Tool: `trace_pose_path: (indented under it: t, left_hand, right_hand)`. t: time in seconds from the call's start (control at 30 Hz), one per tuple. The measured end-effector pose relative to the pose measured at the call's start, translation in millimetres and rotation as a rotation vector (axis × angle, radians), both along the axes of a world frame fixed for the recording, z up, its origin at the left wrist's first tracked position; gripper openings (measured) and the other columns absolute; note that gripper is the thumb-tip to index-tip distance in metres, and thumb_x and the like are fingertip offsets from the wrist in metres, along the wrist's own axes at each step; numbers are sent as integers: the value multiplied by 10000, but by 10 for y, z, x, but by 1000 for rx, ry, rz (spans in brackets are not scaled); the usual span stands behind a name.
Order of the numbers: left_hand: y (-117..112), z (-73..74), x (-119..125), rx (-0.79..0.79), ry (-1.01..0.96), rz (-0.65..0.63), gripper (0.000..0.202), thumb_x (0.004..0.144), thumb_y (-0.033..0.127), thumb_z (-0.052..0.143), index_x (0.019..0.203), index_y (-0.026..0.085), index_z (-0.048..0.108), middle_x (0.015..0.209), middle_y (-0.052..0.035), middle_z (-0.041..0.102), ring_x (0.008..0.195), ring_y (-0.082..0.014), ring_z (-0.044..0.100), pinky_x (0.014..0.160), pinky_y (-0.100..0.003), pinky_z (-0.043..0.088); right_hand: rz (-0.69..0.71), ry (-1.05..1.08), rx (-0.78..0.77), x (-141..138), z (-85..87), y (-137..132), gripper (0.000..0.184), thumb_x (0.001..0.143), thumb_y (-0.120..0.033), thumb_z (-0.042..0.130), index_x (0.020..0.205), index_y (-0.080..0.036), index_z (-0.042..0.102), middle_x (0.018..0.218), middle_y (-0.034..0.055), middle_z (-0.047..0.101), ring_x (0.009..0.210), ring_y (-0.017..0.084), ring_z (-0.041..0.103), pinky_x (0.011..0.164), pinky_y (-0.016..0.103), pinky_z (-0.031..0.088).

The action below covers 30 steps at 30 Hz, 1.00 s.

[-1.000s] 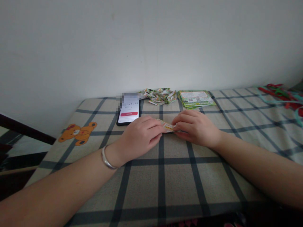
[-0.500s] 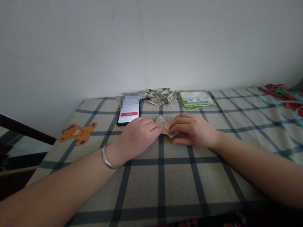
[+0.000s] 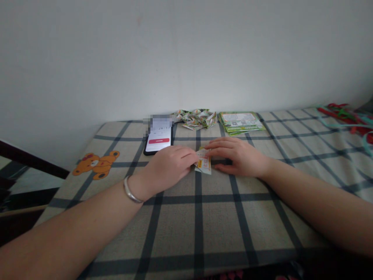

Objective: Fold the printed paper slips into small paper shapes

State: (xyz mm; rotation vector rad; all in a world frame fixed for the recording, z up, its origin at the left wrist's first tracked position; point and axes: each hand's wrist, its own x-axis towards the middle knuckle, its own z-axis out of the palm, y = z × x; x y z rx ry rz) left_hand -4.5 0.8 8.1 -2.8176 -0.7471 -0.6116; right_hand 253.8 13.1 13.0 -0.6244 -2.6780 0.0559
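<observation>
A small folded printed paper (image 3: 204, 163), whitish with orange and red print and a bit of green-yellow at its far edge, lies on the checked cloth between my hands. My left hand (image 3: 171, 165), with a silver bangle at the wrist, pinches the paper's left edge; its fingertips are partly hidden. Over on the other side, my right hand (image 3: 237, 157) has its fingers stretched out, the fingertips touching the paper's upper right and the thumb held apart below. Behind the paper is a pile of folded green-and-white paper pieces (image 3: 198, 118). To their right lies a stack of flat green printed sheets (image 3: 241, 121).
A phone (image 3: 159, 140) with a lit screen lies just beyond my left hand. An orange bear picture (image 3: 96, 164) is on the cloth at the left. Red and pale green straps (image 3: 349, 118) lie at the far right. A wall (image 3: 186, 58) rises behind the table.
The paper has turned, so its lower corner now points towards me and more of its printed face shows. My right fingers have shifted slightly up and left over it.
</observation>
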Motion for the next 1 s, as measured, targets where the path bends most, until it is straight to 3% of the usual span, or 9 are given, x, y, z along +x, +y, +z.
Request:
trace_pose_path:
  t: [0.27,0.43,0.67,0.8,1.0]
  left_hand:
    - [5,-39,-3,-152,27,-33,177,846,72,524,960,154,632,1011,-56,680,925,-180,654,830,-321,557]
    - [52,-63,-4,-72,-17,-88,200,859,72,516,963,159,664,1031,-63,678,1022,-195,614,929,-366,518]
    - [4,10,23,-66,-36,-96,214,886,116,504,967,162,696,965,-74,682,924,-190,612,835,-351,521]
    - [-47,63,30,-137,-25,-122,221,902,217,501,970,155,701,971,-87,687,947,-208,611,858,-371,508]
    - [-72,87,46,-127,74,-50,367,853,486,596,959,150,700,990,-107,674,984,-266,596,900,-447,483]
  right_hand:
    - [46,-18,19,-3,-67,27,259,934,-270,550,1160,-214,662,1276,67,639,1175,200,586,978,395,499]
    - [78,-59,22,-10,-66,4,243,940,-265,539,1131,-211,680,1215,62,671,1108,198,614,912,368,522]
    - [50,-97,137,-67,-2,-110,196,930,-236,524,978,-183,707,987,61,713,886,183,614,766,333,491]
    - [-33,-160,199,-102,12,-171,204,923,-242,510,874,-170,695,817,57,685,783,175,583,684,316,433]
    - [-118,-198,170,-146,43,-221,219,914,-237,497,797,-170,670,755,39,646,711,156,556,631,294,383]
